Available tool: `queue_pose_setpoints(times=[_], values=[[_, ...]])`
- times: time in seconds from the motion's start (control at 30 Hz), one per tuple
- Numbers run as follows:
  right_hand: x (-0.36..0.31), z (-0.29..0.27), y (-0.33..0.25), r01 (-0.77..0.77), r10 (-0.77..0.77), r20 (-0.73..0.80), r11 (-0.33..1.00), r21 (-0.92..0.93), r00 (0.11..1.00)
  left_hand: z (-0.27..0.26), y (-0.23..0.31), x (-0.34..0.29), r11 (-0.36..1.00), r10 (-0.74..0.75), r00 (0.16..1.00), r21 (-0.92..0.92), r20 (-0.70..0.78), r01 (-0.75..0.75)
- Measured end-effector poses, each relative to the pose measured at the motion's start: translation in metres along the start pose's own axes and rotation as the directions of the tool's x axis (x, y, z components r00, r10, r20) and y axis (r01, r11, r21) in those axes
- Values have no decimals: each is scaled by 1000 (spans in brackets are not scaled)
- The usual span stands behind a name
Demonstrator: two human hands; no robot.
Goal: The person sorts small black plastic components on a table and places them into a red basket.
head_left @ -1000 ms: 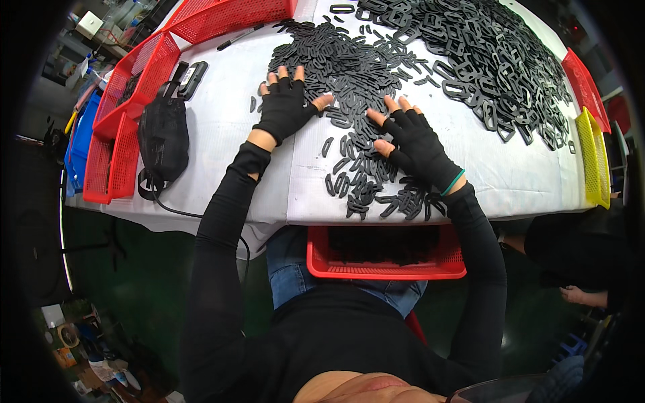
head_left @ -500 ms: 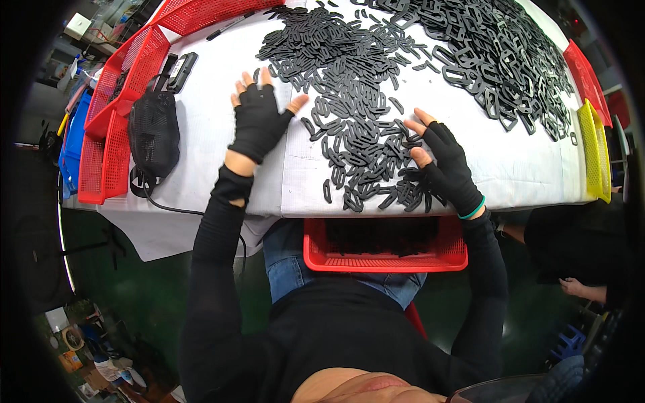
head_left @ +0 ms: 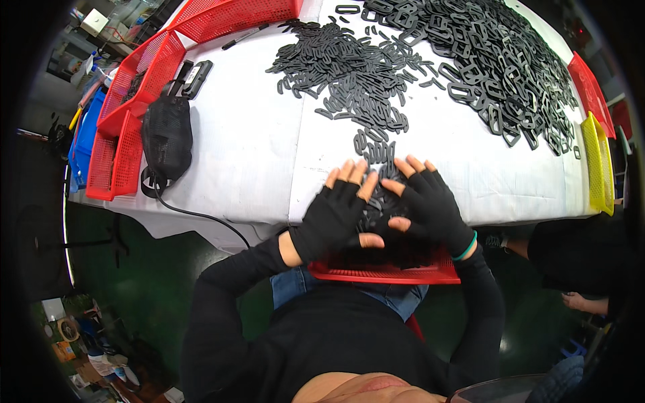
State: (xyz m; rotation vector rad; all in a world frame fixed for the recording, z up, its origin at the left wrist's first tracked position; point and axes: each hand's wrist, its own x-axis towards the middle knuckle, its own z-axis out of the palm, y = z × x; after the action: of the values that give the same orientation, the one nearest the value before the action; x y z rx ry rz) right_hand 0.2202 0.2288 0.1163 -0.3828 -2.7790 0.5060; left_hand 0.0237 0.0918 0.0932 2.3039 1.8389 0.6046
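Both my hands wear black fingerless gloves and meet at the table's near edge. My left hand [head_left: 332, 213] has its fingers stretched out, on the left side of a narrow strip of small black oval loops [head_left: 377, 153]. Facing it from the right, my right hand [head_left: 430, 207] also has its fingers apart, touching the same loops. Some loops lie between the palms and look blurred at the edge. Just below the hands, a red plastic basket [head_left: 386, 275] rests on my lap with dark pieces inside. My hands partly cover it.
A heap of small black loops [head_left: 336, 64] lies farther back, with larger black rings [head_left: 494, 67] at the right. Red baskets [head_left: 115, 144], a black mesh pouch [head_left: 168, 134] with a cable, and a marker [head_left: 245, 37] sit left. A yellow basket [head_left: 596, 164] stands right; another person's hand [head_left: 576, 301] shows beyond.
My left hand has come right and toward me, and my right hand has moved slightly nearer. The near loops have been drawn together into a narrow strip at the table edge above the basket.
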Motion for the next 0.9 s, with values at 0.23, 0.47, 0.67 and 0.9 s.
queue_pose_setpoints(times=[0.23, 0.47, 0.67, 0.9], values=[[-32, -2, -10, 40, -37, -26, 994, 105, 999, -18, -8, 7, 930, 141, 987, -352, 73, -107], [15, -36, 27, -45, 63, -203, 995, 92, 977, -37, -192, 108, 939, -255, 932, 165, -257, 302], [125, -9, 124, -136, 124, -407, 991, -2, 905, -63, -268, 185, 867, 40, 988, 496, -149, 40], [186, 33, 153, -389, 251, -365, 841, -377, 897, -52, -271, 254, 824, 124, 992, 553, 30, -120]])
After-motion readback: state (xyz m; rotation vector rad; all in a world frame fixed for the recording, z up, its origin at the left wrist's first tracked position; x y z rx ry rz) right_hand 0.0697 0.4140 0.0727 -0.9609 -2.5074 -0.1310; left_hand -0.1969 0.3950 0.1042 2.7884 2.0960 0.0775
